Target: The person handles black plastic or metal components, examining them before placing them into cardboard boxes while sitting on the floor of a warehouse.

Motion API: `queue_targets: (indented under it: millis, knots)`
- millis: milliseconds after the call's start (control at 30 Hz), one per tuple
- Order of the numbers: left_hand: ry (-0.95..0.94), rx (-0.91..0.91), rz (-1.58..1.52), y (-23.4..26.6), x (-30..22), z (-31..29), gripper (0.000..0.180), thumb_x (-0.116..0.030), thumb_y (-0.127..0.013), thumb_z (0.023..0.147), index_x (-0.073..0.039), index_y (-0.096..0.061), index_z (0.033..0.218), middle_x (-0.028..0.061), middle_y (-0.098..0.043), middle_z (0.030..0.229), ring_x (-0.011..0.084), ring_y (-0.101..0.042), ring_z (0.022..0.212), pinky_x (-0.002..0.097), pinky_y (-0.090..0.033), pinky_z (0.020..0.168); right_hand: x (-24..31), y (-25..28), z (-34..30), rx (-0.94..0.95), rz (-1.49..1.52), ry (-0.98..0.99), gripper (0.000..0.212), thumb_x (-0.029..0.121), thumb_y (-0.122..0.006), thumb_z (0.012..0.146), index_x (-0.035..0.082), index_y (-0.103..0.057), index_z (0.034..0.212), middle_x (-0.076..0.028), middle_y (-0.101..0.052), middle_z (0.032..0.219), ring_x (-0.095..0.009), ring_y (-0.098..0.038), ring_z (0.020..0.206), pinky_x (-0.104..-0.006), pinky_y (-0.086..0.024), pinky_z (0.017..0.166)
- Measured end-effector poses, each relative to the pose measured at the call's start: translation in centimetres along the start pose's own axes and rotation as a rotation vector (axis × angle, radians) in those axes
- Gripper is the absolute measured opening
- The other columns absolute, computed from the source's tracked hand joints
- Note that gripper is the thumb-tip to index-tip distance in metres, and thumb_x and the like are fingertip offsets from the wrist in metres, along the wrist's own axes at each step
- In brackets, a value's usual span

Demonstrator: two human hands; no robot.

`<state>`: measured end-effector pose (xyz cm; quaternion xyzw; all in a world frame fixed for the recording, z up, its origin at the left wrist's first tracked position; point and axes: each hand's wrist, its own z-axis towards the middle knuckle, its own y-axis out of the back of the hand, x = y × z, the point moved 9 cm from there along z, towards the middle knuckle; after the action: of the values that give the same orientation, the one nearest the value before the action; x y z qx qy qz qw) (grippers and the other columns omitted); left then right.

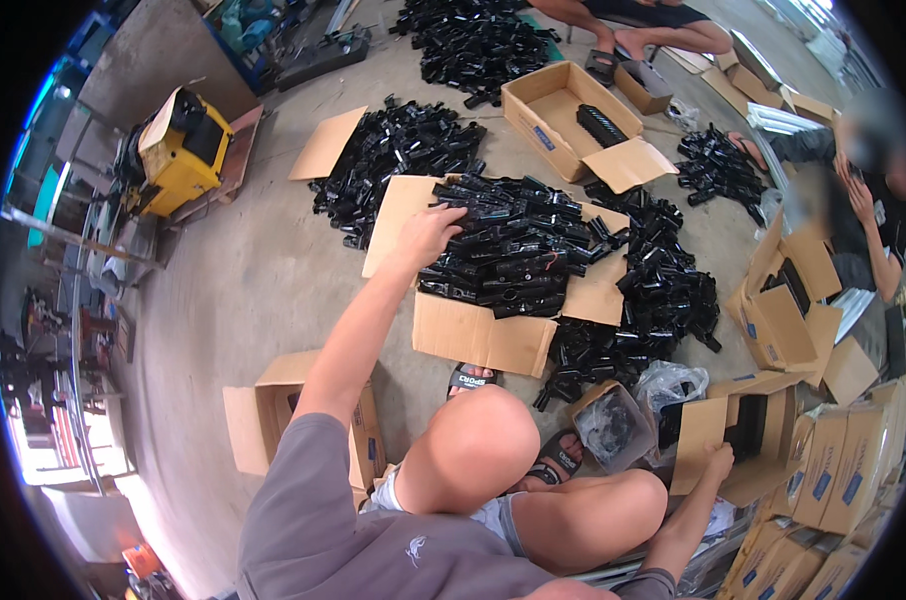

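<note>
In front of me stands a cardboard box (483,332) with its flaps folded out, heaped with black plastic parts (518,240). My left hand (433,236) reaches to the left side of this heap, its fingers apart and touching the parts at the edge. At my right side is another open cardboard box (701,440), with black pieces standing inside. My right hand (718,462) is closed on the near edge of this box's flap.
Piles of black parts (398,150) cover the floor around the heaped box. An open carton (533,110) stands beyond it. Stacked cartons (833,470) rise at the right, near a seated person. Another person crouches at the far side. A yellow machine (188,150) stands at the left.
</note>
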<state>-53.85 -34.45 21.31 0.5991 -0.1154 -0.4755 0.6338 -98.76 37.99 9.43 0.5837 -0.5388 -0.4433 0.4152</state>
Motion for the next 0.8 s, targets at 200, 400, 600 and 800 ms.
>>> queue_targets:
  millis: [200, 400, 600, 800]
  knots:
    - [0.321, -0.26, -0.148, 9.5, 0.1, -9.8, 0.038, -0.025, -0.07, 0.09, -0.01, -0.066, 0.125, 0.0226, -0.067, 0.115, 0.0405, -0.064, 0.104, 0.0417, -0.051, 0.09, -0.5, -1.0, 2.0, -0.064, -0.172, 0.253, 0.044, 0.03, -0.085, 0.071, 0.001, -0.067, 0.099, -0.023, -0.07, 0.101, -0.043, -0.066, 0.098, -0.0499, -0.054, 0.081]
    - [0.891, -0.016, -0.435, 10.6, 0.1, -38.1, 0.033, -0.026, -0.059, 0.099, -0.006, -0.065, 0.124, 0.0047, -0.072, 0.089, 0.0115, -0.064, 0.073, 0.0304, -0.052, 0.066, -3.4, -3.5, 2.8, -0.017, -0.06, 0.273, 0.041, 0.024, -0.079, 0.075, 0.001, -0.065, 0.105, -0.024, -0.068, 0.103, -0.043, -0.065, 0.098, -0.0499, -0.053, 0.083]
    - [0.954, 0.33, -0.744, 2.3, -8.6, -50.0, 0.062, -0.056, -0.041, 0.101, -0.002, -0.066, 0.122, 0.0117, -0.069, 0.115, 0.0264, -0.065, 0.1, 0.0382, -0.049, 0.094, -0.9, -5.5, -7.4, -0.077, 0.04, 0.362, 0.042, 0.018, -0.073, 0.078, 0.0, -0.062, 0.115, -0.024, -0.066, 0.109, -0.043, -0.063, 0.103, -0.0492, -0.051, 0.087]
    - [1.247, 0.37, -0.958, 6.1, 1.6, -50.0, 0.033, -0.03, -0.058, 0.1, -0.002, -0.073, 0.106, 0.0074, -0.075, 0.097, 0.016, -0.07, 0.089, 0.0305, -0.053, 0.083, 7.2, 2.4, -12.1, -0.375, 0.166, 0.363, 0.044, 0.011, -0.067, 0.082, 0.0, -0.058, 0.124, -0.025, -0.064, 0.115, -0.043, -0.061, 0.107, -0.0486, -0.049, 0.092]
